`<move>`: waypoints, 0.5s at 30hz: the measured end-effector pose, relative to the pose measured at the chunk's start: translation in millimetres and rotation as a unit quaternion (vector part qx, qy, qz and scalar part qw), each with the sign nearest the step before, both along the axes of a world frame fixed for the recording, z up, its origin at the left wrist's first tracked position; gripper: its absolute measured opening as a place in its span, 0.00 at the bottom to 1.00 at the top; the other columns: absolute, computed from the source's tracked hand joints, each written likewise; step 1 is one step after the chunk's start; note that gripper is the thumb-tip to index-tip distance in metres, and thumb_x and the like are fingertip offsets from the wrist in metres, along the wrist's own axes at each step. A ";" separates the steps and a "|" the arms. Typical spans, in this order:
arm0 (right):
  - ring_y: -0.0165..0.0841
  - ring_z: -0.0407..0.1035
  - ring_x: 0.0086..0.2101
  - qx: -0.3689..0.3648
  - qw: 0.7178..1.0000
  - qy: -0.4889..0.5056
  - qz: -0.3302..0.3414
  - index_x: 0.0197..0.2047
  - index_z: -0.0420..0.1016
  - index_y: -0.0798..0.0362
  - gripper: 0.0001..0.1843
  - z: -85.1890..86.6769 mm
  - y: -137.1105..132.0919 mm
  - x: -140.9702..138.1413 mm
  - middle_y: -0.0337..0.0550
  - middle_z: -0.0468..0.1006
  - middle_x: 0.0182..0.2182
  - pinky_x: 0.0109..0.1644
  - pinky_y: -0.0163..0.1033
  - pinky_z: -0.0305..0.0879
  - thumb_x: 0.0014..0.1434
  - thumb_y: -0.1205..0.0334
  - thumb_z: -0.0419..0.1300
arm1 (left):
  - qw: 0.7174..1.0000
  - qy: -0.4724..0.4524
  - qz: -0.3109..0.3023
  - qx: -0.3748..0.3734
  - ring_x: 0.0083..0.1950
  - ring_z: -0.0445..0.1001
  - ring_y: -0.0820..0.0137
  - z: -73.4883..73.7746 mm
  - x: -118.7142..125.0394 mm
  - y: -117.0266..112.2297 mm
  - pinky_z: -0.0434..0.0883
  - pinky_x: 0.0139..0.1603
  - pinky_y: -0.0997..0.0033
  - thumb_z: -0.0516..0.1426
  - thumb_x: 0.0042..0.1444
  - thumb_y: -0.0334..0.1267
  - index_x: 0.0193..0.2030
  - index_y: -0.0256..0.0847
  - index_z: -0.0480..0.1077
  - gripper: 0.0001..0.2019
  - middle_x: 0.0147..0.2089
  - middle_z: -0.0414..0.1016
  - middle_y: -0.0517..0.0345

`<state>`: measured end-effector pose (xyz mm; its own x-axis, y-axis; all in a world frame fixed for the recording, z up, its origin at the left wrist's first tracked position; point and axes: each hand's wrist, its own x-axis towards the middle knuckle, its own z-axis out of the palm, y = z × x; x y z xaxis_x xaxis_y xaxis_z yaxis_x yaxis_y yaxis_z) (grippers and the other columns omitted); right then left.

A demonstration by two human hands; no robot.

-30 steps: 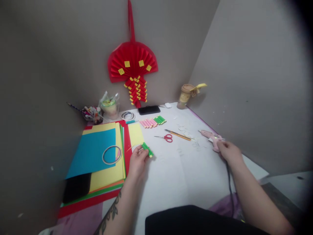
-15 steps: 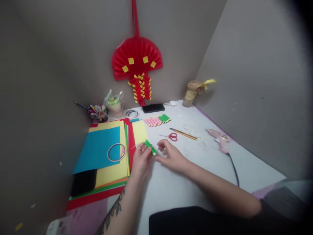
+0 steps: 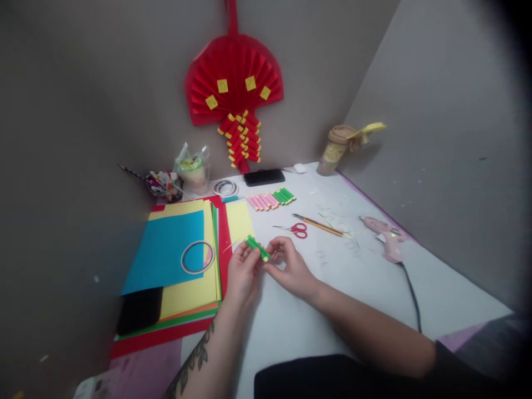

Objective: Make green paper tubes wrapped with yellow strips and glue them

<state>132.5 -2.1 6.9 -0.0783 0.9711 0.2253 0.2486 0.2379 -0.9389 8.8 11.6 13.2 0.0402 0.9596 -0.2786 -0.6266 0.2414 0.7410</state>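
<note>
My left hand [image 3: 243, 271] pinches a small green paper roll [image 3: 256, 247] with a yellow tip, held just above the white table [image 3: 299, 321]. My right hand [image 3: 288, 266] meets it from the right, its fingertips closed on the roll's yellow end. Both hands hover beside a stack of coloured paper sheets [image 3: 178, 266], where a tape ring [image 3: 197, 257] lies on the blue sheet. A yellow paper piece [image 3: 240, 220] lies just behind the hands.
Pink and green paper rolls [image 3: 271, 198] lie in a row behind, with red scissors [image 3: 295, 229], a pencil [image 3: 320, 225] and a pink glue gun [image 3: 384, 235] with its cord to the right. A phone [image 3: 264, 177], cup [image 3: 337, 143], pen holder [image 3: 164, 185] and red fan decoration [image 3: 235, 88] stand at the back wall.
My right hand left the glue gun, crossed to the left and closed on the green roll held by my left hand. The view has shifted slightly.
</note>
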 end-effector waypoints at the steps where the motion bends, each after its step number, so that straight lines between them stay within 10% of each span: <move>1: 0.32 0.67 0.36 0.004 1.000 0.003 0.002 0.46 0.56 0.49 0.23 -0.1 -0.3 0.2 0.42 0.69 0.39 0.40 0.41 0.67 0.48 0.70 0.60 | 1.000 -0.001 0.001 -0.001 0.36 0.74 0.73 -0.3 -0.2 0.0 0.68 0.40 0.74 0.66 0.43 0.34 0.37 0.38 0.68 0.14 0.35 0.73 0.59; 15: 0.34 0.70 0.42 0.029 0.998 0.043 0.042 0.48 0.55 0.48 0.25 -3.3 -2.2 2.8 0.45 0.74 0.42 0.45 0.44 0.66 0.50 0.72 0.59 | 0.999 -0.031 0.017 -0.011 0.37 0.73 0.77 -3.8 -4.9 2.5 0.69 0.40 0.78 0.66 0.44 0.33 0.36 0.37 0.69 0.13 0.34 0.73 0.60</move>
